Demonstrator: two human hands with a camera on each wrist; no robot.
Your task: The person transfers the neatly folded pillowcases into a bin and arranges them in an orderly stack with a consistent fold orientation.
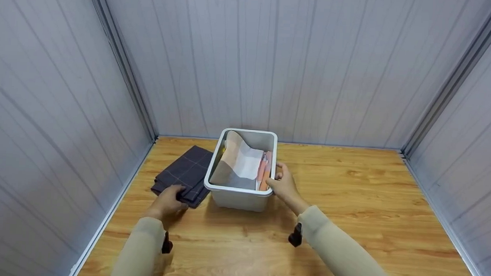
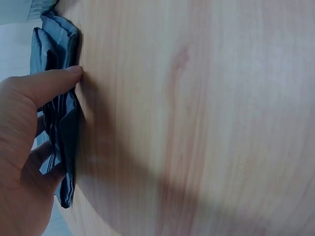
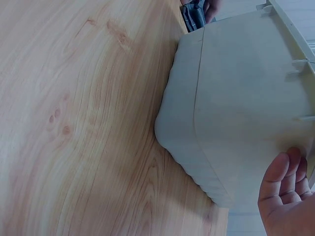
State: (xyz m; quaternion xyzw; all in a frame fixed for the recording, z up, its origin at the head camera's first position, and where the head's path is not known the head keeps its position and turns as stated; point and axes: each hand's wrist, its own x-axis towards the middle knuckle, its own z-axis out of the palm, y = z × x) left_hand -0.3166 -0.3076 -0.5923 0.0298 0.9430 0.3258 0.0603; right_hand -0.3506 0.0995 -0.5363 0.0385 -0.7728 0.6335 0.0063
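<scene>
A dark folded cloth (image 1: 185,168) with a thin checked line pattern lies on the wooden surface, left of a white plastic bin (image 1: 236,200). My left hand (image 1: 169,202) grips the cloth's near edge. In the left wrist view the thumb presses one side of the folded layers (image 2: 66,123), with the fingers behind them. My right hand (image 1: 285,185) holds the bin's right rim, thumb on top and fingers against the outer wall. Inside the bin are a curved beige-and-white sheet (image 1: 244,160) and some orange and pink items (image 1: 265,170) whose kind I cannot tell.
The bin stands upright on a wood-grain surface (image 1: 350,209). Pale panelled walls (image 1: 290,65) enclose it at the back and on both sides. A small yellow thing (image 1: 223,150) shows at the bin's left inner wall, mostly hidden by the sheet.
</scene>
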